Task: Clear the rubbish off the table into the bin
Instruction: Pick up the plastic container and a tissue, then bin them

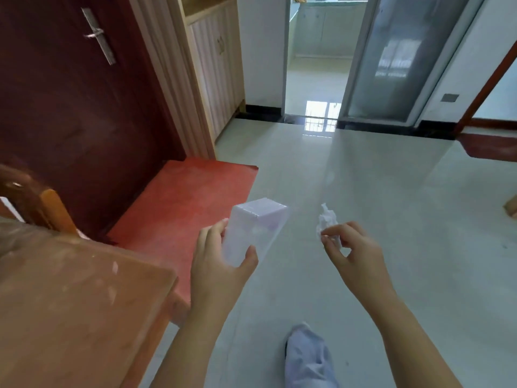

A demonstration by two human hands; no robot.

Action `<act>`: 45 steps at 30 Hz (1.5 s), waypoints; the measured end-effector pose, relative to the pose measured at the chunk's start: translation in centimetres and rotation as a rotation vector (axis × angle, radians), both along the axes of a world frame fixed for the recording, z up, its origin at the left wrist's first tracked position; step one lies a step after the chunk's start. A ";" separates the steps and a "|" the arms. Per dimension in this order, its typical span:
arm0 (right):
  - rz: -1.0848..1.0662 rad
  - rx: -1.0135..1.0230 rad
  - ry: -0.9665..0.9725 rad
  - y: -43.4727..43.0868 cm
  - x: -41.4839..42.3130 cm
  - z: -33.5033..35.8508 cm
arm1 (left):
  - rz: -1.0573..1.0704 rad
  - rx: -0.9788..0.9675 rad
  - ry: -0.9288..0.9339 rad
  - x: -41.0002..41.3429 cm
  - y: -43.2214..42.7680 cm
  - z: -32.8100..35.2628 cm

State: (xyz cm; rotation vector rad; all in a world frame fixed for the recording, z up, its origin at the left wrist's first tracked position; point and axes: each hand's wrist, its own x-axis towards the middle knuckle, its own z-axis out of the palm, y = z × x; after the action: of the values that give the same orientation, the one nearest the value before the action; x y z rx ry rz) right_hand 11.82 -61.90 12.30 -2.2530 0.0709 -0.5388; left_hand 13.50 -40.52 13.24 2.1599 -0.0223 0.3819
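Note:
My left hand (221, 264) grips a clear plastic box (256, 228) by its near end, held out over the floor to the right of the table. My right hand (349, 247) pinches a crumpled white tissue (327, 221) between thumb and fingers, at about the same height as the box. The wooden table (70, 298) fills the lower left; the part in view carries only pale smudges. No bin is in view.
A dark red door (72, 107) and a red mat (184, 203) lie ahead on the left. A wooden chair back (42, 203) stands behind the table. Pale tiled floor (377, 191) stretches ahead to an open doorway (316, 65). My leg (307, 357) shows below.

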 end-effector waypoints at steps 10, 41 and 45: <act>0.197 0.022 -0.046 -4.7 24.0 3.4 | 0.180 0.057 -0.040 19.2 -3.9 1.8; 1.183 -0.002 -0.021 38.0 75.1 2.3 | 1.079 0.169 0.000 54.8 26.8 0.4; 1.408 -0.025 -0.037 45.2 79.3 3.5 | 1.287 0.175 0.043 57.2 30.1 1.4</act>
State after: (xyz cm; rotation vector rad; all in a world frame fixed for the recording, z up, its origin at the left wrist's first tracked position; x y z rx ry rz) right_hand 91.14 -16.71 15.79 -1.7386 -1.4066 0.2027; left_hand 70.69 -10.41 14.60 2.0779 1.4382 1.0591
